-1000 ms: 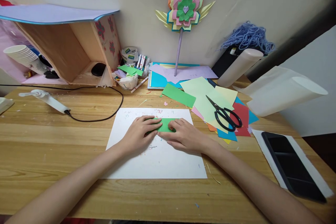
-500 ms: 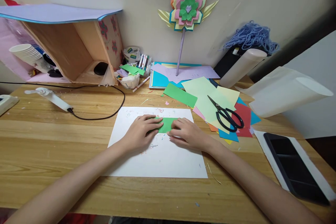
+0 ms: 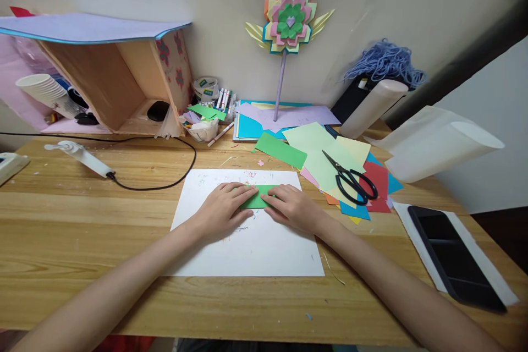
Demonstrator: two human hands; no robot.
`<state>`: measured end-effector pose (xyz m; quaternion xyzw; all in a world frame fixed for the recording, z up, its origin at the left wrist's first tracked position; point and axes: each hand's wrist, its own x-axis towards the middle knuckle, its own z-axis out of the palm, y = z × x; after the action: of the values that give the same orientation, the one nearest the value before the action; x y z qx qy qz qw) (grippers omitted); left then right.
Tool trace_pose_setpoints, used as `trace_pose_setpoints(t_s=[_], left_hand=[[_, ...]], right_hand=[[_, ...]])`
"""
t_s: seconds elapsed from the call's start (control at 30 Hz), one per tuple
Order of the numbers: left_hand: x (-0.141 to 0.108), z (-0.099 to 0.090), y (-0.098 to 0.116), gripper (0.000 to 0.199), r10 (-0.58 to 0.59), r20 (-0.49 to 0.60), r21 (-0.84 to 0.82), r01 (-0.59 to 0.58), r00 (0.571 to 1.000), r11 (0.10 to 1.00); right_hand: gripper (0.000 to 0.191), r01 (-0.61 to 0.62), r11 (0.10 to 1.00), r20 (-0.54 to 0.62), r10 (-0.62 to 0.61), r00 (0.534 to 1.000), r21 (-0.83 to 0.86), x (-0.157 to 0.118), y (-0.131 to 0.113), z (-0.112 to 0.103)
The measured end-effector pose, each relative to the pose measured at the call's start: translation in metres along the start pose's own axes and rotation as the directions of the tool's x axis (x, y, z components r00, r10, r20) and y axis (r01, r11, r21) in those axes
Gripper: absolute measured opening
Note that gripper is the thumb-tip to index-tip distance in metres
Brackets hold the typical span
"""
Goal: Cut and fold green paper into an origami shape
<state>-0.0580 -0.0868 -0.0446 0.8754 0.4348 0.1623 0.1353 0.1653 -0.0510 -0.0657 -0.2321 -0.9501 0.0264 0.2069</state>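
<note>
A strip of green paper (image 3: 256, 199) lies on a white sheet (image 3: 247, 253) with small colour marks on it. My left hand (image 3: 225, 206) rests flat on the strip's left part, fingers stretched out. From the other side, my right hand (image 3: 291, 206) lies over the strip's right part with its fingers extended and pressing down. The fingertips of both hands are close together, and only the middle of the strip shows between them. Its two ends are hidden under the hands.
Black-handled scissors (image 3: 350, 181) lie on coloured papers (image 3: 309, 140) to the right, near a phone (image 3: 456, 258). A glue gun (image 3: 84, 159) with a cord is on the left. Behind stand a cardboard box (image 3: 177, 77), a paper flower (image 3: 291, 21) and a paper roll (image 3: 373, 109).
My right hand's fingers have flattened and moved left along the green strip. My left hand's fingers have spread slightly, its thumb lower. The camera view has shifted a little.
</note>
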Motion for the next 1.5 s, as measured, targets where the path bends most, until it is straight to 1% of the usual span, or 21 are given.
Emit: trace_pose_setpoints(t_s=[0.07, 0.13, 0.2, 0.23, 0.27, 0.3, 0.33, 0.37, 0.4, 0.47, 0.5, 0.57, 0.63, 0.73, 0.93, 1.13, 1.27, 1.4, 1.5], left_hand=[[0.001, 0.002, 0.000, 0.041, 0.021, -0.065, -0.024, -0.023, 0.998, 0.999], [0.001, 0.002, 0.000, 0.032, 0.049, -0.138, -0.047, -0.056, 0.989, 0.997], [0.001, 0.001, 0.002, 0.026, 0.031, -0.209, -0.109, -0.054, 0.978, 0.993], [0.000, -0.001, 0.003, 0.025, -0.019, -0.226, -0.171, -0.021, 0.974, 0.985], [0.000, -0.002, 0.005, 0.026, -0.096, -0.218, -0.260, 0.037, 0.971, 0.965], [0.001, -0.004, 0.007, 0.028, -0.195, -0.182, -0.366, 0.118, 0.964, 0.923], [0.001, -0.005, 0.008, 0.030, -0.293, -0.119, -0.475, 0.204, 0.949, 0.856], [0.001, -0.006, 0.008, 0.032, -0.371, -0.037, -0.573, 0.284, 0.928, 0.769], [0.002, -0.006, 0.008, 0.032, -0.420, 0.049, -0.652, 0.348, 0.906, 0.674], [0.003, -0.006, 0.005, 0.034, -0.451, 0.183, -0.747, 0.422, 0.874, 0.514], [0.003, -0.005, 0.003, 0.035, -0.453, 0.223, -0.771, 0.440, 0.863, 0.460], [0.003, -0.004, -0.001, 0.037, -0.464, 0.260, -0.793, 0.462, 0.847, 0.398], [0.002, -0.003, -0.004, 0.037, -0.484, 0.259, -0.795, 0.469, 0.836, 0.385], [0.001, -0.003, -0.006, 0.035, -0.499, 0.249, -0.785, 0.475, 0.830, 0.398], [-0.001, -0.003, -0.007, 0.030, -0.504, 0.248, -0.782, 0.479, 0.827, 0.400], [0.001, -0.004, -0.004, 0.031, -0.463, 0.275, -0.779, 0.477, 0.843, 0.407], [0.001, -0.002, 0.000, 0.031, -0.463, 0.291, -0.773, 0.491, 0.837, 0.402], [0.002, 0.001, 0.000, 0.028, -0.488, 0.264, -0.771, 0.486, 0.832, 0.411], [0.003, 0.002, 0.000, 0.030, -0.495, 0.275, -0.774, 0.495, 0.824, 0.395]], right_hand=[[0.021, 0.041, 0.999, -0.027, -0.041, 0.999, -0.026, 0.003, -0.003, -0.003], [0.022, 0.007, 1.000, -0.082, -0.005, 0.997, 0.018, 0.007, -0.006, -0.008], [0.020, -0.091, 0.984, -0.134, 0.113, 0.985, 0.156, 0.012, -0.008, -0.014], [0.019, -0.150, 0.956, -0.139, 0.189, 0.972, 0.251, 0.015, -0.009, -0.016], [0.019, -0.209, 0.913, -0.124, 0.267, 0.956, 0.350, 0.018, -0.010, -0.017], [0.019, -0.263, 0.857, -0.090, 0.335, 0.938, 0.443, 0.021, -0.011, -0.018], [0.019, -0.312, 0.793, -0.050, 0.394, 0.918, 0.523, 0.023, -0.011, -0.018], [0.019, -0.354, 0.727, -0.005, 0.441, 0.897, 0.588, 0.025, -0.012, -0.017], [0.019, -0.387, 0.665, 0.040, 0.474, 0.880, 0.639, 0.027, -0.013, -0.016], [0.020, -0.429, 0.558, 0.119, 0.506, 0.854, 0.710, 0.028, -0.014, -0.012], [0.020, -0.439, 0.518, 0.147, 0.510, 0.847, 0.734, 0.028, -0.015, -0.009], [0.021, -0.440, 0.477, 0.178, 0.498, 0.849, 0.761, 0.025, -0.014, -0.006], [0.023, -0.422, 0.494, 0.178, 0.466, 0.867, 0.760, 0.022, -0.013, -0.005], [0.027, -0.381, 0.558, 0.144, 0.421, 0.895, 0.737, 0.018, -0.009, -0.006], [0.029, -0.313, 0.652, 0.048, 0.390, 0.920, 0.691, 0.016, -0.009, -0.005], [0.017, -0.311, 0.672, 0.019, 0.405, 0.914, 0.672, 0.015, -0.012, -0.002], [0.010, -0.326, 0.692, 0.019, 0.412, 0.911, 0.644, 0.015, -0.015, 0.000], [0.010, -0.346, 0.725, 0.026, 0.413, 0.910, 0.595, 0.015, -0.017, 0.001], [0.011, -0.362, 0.731, 0.030, 0.424, 0.905, 0.578, 0.015, -0.019, 0.002]])
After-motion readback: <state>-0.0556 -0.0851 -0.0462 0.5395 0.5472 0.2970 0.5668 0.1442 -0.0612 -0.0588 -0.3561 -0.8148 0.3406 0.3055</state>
